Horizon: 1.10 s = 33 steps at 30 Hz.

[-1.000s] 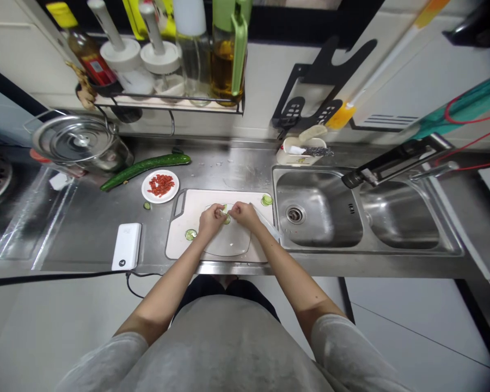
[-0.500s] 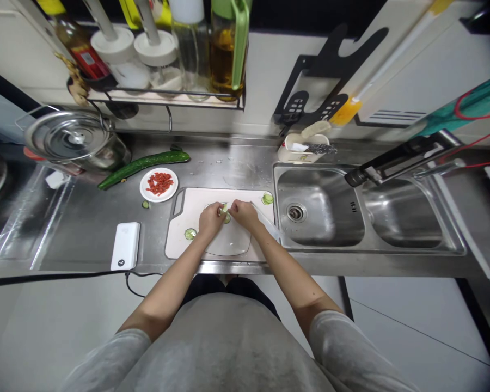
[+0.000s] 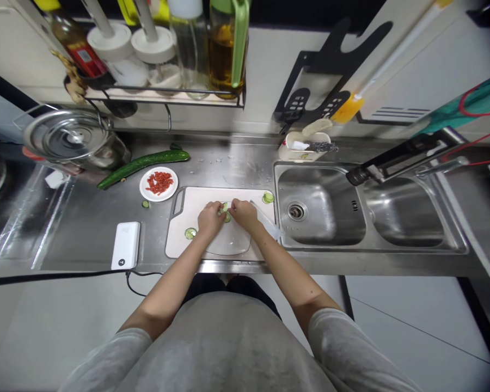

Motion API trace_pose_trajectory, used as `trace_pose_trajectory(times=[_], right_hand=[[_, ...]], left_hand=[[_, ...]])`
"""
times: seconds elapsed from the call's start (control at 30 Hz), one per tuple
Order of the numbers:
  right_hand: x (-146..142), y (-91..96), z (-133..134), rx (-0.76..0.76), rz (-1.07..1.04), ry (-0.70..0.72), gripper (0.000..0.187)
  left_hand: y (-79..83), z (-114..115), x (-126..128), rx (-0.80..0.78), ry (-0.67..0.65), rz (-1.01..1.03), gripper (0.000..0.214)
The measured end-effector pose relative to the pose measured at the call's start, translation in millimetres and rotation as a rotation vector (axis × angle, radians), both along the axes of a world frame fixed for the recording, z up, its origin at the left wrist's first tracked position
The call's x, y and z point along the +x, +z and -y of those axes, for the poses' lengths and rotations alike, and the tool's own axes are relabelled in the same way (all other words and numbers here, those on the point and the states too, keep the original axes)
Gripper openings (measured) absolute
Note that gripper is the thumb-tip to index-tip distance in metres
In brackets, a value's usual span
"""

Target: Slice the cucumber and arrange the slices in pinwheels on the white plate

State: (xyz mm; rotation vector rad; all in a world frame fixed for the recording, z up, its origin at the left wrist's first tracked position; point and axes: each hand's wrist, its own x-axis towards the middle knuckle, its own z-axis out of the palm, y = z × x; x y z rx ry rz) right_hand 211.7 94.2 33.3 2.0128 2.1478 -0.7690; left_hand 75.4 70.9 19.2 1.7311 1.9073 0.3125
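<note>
My left hand [image 3: 210, 220] is closed, pinching a pale green cucumber slice [image 3: 224, 207] over the cutting board [image 3: 177, 245]. My right hand [image 3: 245, 214] is closed too, its fingertips meeting the left ones at the same slice. Just below the fingers another cucumber slice [image 3: 227, 218] shows. Under both hands lies a pale, plate-like shape [image 3: 228, 242] with a thin dark outline. More slices rest at the board's left [image 3: 190, 233] and in a small stack at its upper right corner [image 3: 268, 197]. A knife [image 3: 269, 224] lies on the right side, partly covered by my right forearm.
Behind the board are a white plate of red diced pieces [image 3: 172, 190] and a long cucumber [image 3: 147, 163]. At left stand a lidded steel pot [image 3: 114, 149] and a white power bank [image 3: 126, 245]. A double sink [image 3: 322, 218] is at right; a bottle rack [image 3: 171, 98] hangs above.
The hands stay together over the board, pinching the slice, with hardly any movement. The whole view has shifted very slightly.
</note>
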Motion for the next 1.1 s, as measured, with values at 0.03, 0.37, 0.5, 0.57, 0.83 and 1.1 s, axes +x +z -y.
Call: trace_pose_trajectory(times=[0.03, 0.37, 0.5, 0.57, 0.83, 1.1], right_hand=[[-0.4, -0.2, 0.0, 0.001, 0.013, 0.000, 0.017], [9.3, -1.6, 4.6, 0.053, 0.008, -0.055, 0.019], [10.8, -1.6, 7.5, 0.036, 0.013, -0.070, 0.019], [10.1, -1.9, 8.6, 0.024, 0.022, -0.074, 0.019], [8.2, -2.4, 9.0, 0.006, 0.027, -0.077, 0.020], [7.8, -3.5, 9.0, 0.025, 0.018, -0.069, 0.020]], left_hand=[[-0.1, 0.2, 0.3, -0.003, 0.002, -0.012, 0.018], [3.3, 3.5, -4.8, 0.030, -0.006, -0.070, 0.019], [6.4, 5.0, -7.9, 0.043, -0.058, -0.081, 0.020], [7.9, 6.0, -8.9, 0.040, -0.090, -0.099, 0.020], [7.0, 10.3, -11.3, 0.061, -0.131, -0.180, 0.020], [5.2, 13.2, -11.9, 0.108, -0.107, -0.177, 0.025]])
